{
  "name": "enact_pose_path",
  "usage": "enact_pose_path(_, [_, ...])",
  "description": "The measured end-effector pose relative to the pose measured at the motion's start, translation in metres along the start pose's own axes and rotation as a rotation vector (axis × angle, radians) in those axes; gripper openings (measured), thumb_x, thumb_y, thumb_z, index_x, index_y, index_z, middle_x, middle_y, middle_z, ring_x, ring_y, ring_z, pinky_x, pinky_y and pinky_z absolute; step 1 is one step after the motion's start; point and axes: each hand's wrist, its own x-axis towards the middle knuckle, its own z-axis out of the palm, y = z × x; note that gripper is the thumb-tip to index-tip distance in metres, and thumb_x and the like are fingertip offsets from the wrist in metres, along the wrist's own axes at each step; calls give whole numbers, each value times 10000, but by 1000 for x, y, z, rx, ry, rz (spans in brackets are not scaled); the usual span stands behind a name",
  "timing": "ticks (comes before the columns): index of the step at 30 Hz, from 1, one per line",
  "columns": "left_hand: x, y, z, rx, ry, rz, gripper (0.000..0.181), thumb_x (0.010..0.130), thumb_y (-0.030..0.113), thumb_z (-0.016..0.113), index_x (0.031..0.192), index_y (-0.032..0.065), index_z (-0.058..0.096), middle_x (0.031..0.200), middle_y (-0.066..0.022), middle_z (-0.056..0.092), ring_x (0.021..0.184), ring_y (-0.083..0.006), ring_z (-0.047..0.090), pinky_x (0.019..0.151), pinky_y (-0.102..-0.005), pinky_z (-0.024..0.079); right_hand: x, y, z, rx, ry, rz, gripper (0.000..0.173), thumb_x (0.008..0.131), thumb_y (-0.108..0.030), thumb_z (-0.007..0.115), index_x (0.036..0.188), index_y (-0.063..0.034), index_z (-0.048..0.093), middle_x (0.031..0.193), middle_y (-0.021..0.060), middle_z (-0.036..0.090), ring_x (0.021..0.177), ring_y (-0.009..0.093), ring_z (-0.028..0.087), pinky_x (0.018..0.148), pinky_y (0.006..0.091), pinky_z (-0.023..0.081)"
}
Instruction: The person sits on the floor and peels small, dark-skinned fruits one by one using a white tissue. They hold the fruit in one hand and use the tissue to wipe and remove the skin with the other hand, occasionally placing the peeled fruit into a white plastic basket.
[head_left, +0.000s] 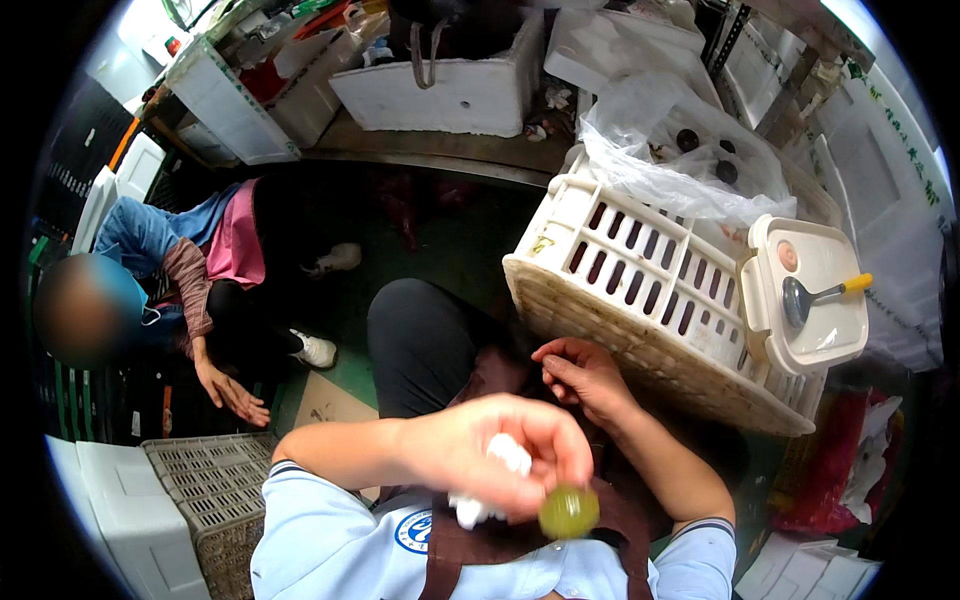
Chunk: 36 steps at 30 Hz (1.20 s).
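My left hand is raised in front of my chest, slightly blurred. Its fingertips pinch a round yellow-green fruit, which looks like a large grape. Crumpled white tissue is tucked in the same palm, and part of it hangs below the hand. My right hand hovers over my lap, beside the lower edge of a white slatted plastic crate. Its fingers are loosely curled, and I see nothing in them. Under both hands lies my dark maroon apron.
On the crate are a clear plastic bag and a lidded food box with a yellow-handled spoon on its lid. A person sits at left, hand extended. Foam boxes line the back; a grey basket stands lower left.
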Motion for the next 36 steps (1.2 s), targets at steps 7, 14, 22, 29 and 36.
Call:
enact_pose_path(7, [16, 33, 31, 430, -338, 230, 174, 756, 27, 626, 891, -68, 569, 861, -147, 548, 662, -187, 526, 585, -260, 416, 3, -7, -1, 2, 20, 53, 188, 832, -201, 556, 941, -48, 547, 687, -5, 515, 539, 36, 442, 448, 142, 328])
enact_pose_path(14, [21, 32, 28, 387, -343, 233, 163, 733, 52, 669, 844, -45, 599, 859, -112, 548, 605, -128, 484, 539, -244, 402, 3, -5, -4, 43, 3, 73, 186, 835, -205, 553, 942, -52, 548, 687, -5, 514, 538, 33, 437, 453, 141, 327])
enact_pose_path(22, [30, 32, 21, 387, -434, 463, 144, 743, 62, 661, 808, -55, 605, 786, -144, 565, 659, -232, 542, 571, -289, 430, 6, -5, -1, 19, 21, 96, 184, 835, -196, 553, 946, -49, 547, 688, -5, 509, 539, 33, 439, 447, 146, 327])
enact_pose_path(29, [27, 40, 16, 465, -469, 524, 121, 755, 33, 637, 825, -57, 596, 797, -151, 566, 697, -259, 554, 600, -313, 445, 1, -8, 1, 28, -6, 92, 190, 831, -183, 556, 936, -24, 543, 681, 10, 516, 536, 43, 447, 431, 148, 321])
enact_pose_path(36, [22, 41, -5, 748, -132, 474, 96, 727, 30, 653, 775, -37, 606, 811, -139, 573, 700, -227, 558, 614, -312, 437, -5, -7, -2, 167, -23, 83, 177, 848, -180, 533, 919, -18, 543, 700, 14, 528, 529, 42, 454, 429, 160, 344])
